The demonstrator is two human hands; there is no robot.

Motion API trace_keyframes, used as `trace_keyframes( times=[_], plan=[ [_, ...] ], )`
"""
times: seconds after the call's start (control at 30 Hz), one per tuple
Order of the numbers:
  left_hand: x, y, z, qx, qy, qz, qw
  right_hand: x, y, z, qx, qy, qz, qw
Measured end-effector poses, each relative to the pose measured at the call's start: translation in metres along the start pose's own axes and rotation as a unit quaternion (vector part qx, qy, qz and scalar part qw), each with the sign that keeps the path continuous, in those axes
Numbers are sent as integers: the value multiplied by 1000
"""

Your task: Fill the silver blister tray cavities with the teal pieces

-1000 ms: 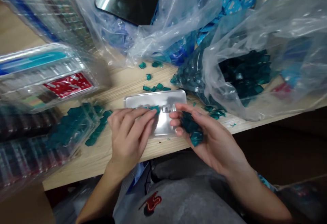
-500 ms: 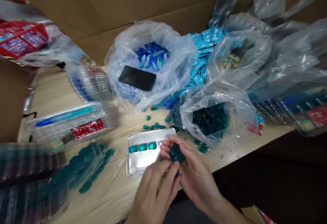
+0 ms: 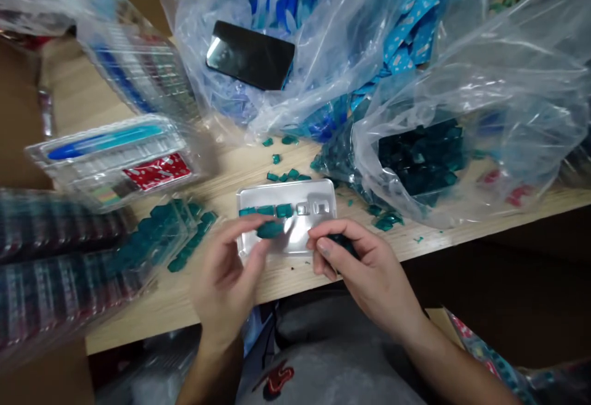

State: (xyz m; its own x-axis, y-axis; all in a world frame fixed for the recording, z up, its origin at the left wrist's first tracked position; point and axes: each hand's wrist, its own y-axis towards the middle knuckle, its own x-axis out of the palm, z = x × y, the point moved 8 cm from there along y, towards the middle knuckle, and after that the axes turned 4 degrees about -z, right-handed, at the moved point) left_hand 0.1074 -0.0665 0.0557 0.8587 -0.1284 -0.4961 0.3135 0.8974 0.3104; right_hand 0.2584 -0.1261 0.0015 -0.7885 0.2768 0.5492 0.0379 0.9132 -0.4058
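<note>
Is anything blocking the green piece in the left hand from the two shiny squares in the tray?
Nothing visible stands between the green piece and the shiny squares in the tray. The right hand, on their near side, leaves both uncovered.

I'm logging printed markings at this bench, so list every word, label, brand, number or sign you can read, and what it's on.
No text is readable anywhere.
Red packet in the clear pack at left: pale marks, too blurred to read.
Blue packets: small white marks, too small to read.
Phone: dark face, no legible text.
Clear tray and teal piece in the left hand: no print visible.
</note>
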Motion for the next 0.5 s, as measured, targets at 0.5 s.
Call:
trace_keyframes(
  times=[0.5],
  plan=[
    [41,23,10,134,165,-167,963,-31,2,-7,-5,31,59,998]
  ],
)
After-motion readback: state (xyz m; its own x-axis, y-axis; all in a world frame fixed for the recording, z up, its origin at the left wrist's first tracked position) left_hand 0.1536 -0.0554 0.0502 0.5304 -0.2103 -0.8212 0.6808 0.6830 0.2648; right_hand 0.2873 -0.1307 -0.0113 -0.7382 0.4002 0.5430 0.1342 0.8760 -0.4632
